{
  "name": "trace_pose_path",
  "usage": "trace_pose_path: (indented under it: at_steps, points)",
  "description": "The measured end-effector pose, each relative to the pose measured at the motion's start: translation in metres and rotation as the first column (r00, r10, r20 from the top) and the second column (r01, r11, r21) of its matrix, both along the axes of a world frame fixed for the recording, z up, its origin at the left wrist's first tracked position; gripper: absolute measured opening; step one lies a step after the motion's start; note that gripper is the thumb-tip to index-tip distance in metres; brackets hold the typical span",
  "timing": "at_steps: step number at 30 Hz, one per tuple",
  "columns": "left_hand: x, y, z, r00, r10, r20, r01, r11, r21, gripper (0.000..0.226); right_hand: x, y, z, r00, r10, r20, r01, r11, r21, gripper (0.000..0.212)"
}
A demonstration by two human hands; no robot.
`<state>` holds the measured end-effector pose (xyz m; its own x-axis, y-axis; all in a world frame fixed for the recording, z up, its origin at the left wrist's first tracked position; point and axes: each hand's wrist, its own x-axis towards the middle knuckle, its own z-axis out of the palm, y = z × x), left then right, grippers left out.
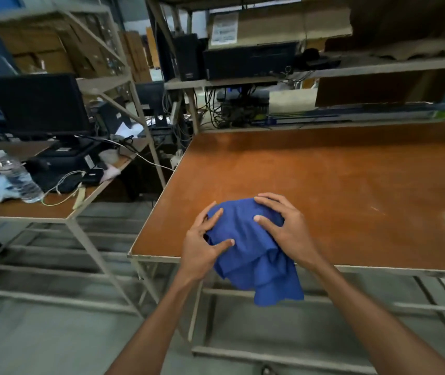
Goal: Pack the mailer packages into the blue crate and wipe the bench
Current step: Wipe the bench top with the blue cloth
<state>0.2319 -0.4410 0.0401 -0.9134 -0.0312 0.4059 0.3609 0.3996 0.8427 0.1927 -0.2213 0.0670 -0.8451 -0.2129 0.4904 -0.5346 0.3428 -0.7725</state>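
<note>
A bunched blue cloth (245, 247) lies at the near left corner of the brown wooden bench (337, 185), with part of it hanging over the front edge. My left hand (205, 242) grips the cloth's left side, fingers curled into the fabric. My right hand (283, 223) presses on its right side with fingers spread over the top. No mailer packages and no blue crate are in view.
A second table on the left holds a plastic water bottle (17, 177), a black monitor (40, 104), a printer and cables. Shelving at the back carries a black computer case (248, 59) and cardboard boxes. Metal frame rails run under both tables.
</note>
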Motion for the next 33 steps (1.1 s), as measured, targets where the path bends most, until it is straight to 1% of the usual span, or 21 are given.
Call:
trace_pose_path:
  at_steps: [2, 3, 6, 9, 11, 14, 16, 18, 20, 22, 23, 25, 26, 27, 28, 30, 32, 33]
  points:
    - [-0.031, -0.012, -0.005, 1.000, 0.026, 0.012, -0.025, 0.997, -0.066, 0.065, -0.034, -0.004, -0.014, 0.998, 0.055, 0.038, -0.056, 0.997, 0.047, 0.048]
    - [-0.049, -0.017, -0.008, 0.999, 0.045, 0.020, -0.043, 0.994, -0.099, 0.061, -0.053, -0.007, -0.021, 0.996, 0.080, 0.042, -0.083, 0.994, 0.074, 0.050]
    - [-0.108, -0.027, -0.013, 0.994, 0.090, 0.068, -0.070, 0.966, -0.248, 0.051, -0.114, -0.011, -0.042, 0.991, 0.123, 0.057, -0.130, 0.981, 0.142, 0.048]
    - [-0.167, -0.025, -0.017, 0.981, 0.085, 0.176, -0.015, 0.931, -0.365, 0.049, -0.171, -0.009, -0.058, 0.986, 0.125, 0.107, -0.143, 0.973, 0.181, 0.044]
    - [-0.205, -0.019, -0.016, 0.976, 0.081, 0.200, 0.010, 0.908, -0.418, 0.047, -0.208, -0.006, -0.066, 0.984, 0.122, 0.133, -0.145, 0.973, 0.179, 0.044]
    - [-0.258, -0.015, -0.013, 0.981, 0.089, 0.172, 0.007, 0.870, -0.493, 0.044, -0.269, -0.007, -0.068, 0.972, 0.107, 0.208, -0.144, 0.975, 0.168, 0.047]
    - [-0.288, -0.023, -0.007, 0.987, 0.078, 0.142, 0.004, 0.865, -0.502, 0.042, -0.306, -0.015, -0.061, 0.964, 0.114, 0.239, -0.161, 0.969, 0.187, 0.047]
    - [-0.319, -0.039, -0.001, 0.993, 0.066, 0.094, -0.008, 0.858, -0.513, 0.042, -0.341, -0.029, -0.050, 0.963, 0.132, 0.236, -0.179, 0.965, 0.190, 0.046]
    - [-0.351, -0.058, 0.002, 0.988, 0.126, 0.094, -0.059, 0.850, -0.523, 0.043, -0.377, -0.049, -0.039, 0.969, 0.125, 0.214, -0.168, 0.966, 0.198, 0.044]
    - [-0.381, -0.073, 0.002, 0.972, 0.197, 0.131, -0.107, 0.859, -0.500, 0.049, -0.411, -0.070, -0.032, 0.971, 0.101, 0.215, -0.157, 0.951, 0.266, 0.048]
    - [-0.393, -0.080, -0.002, 0.962, 0.232, 0.144, -0.121, 0.835, -0.536, 0.057, -0.425, -0.079, -0.032, 0.967, 0.081, 0.240, -0.162, 0.926, 0.342, 0.053]
    - [-0.407, -0.093, -0.015, 0.943, 0.284, 0.174, -0.072, 0.685, -0.725, 0.074, -0.444, -0.095, -0.040, 0.954, -0.016, 0.300, -0.156, 0.828, 0.539, 0.063]
    - [-0.410, -0.099, -0.026, 0.927, 0.282, 0.248, -0.013, 0.685, -0.729, 0.074, -0.448, -0.101, -0.046, 0.949, -0.064, 0.307, -0.149, 0.770, 0.620, 0.064]
    - [-0.411, -0.106, -0.037, 0.901, 0.261, 0.346, 0.040, 0.745, -0.666, 0.070, -0.449, -0.106, -0.053, 0.954, -0.087, 0.289, -0.139, 0.724, 0.675, 0.062]
    - [-0.412, -0.113, -0.050, 0.888, 0.222, 0.402, 0.075, 0.793, -0.604, 0.066, -0.449, -0.112, -0.061, 0.966, -0.092, 0.243, -0.116, 0.686, 0.718, 0.061]
    - [-0.417, -0.135, -0.079, 0.894, 0.192, 0.404, 0.065, 0.838, -0.541, 0.058, -0.450, -0.128, -0.074, 0.982, -0.091, 0.164, -0.073, 0.621, 0.781, 0.063]
    - [-0.422, -0.153, -0.104, 0.888, 0.188, 0.420, 0.031, 0.886, -0.462, 0.051, -0.454, -0.149, -0.085, 0.983, -0.109, 0.147, -0.055, 0.592, 0.804, 0.067]
    - [-0.422, -0.156, -0.102, 0.887, 0.211, 0.411, -0.003, 0.892, -0.453, 0.050, -0.458, -0.163, -0.092, 0.982, -0.112, 0.152, -0.059, 0.580, 0.813, 0.069]
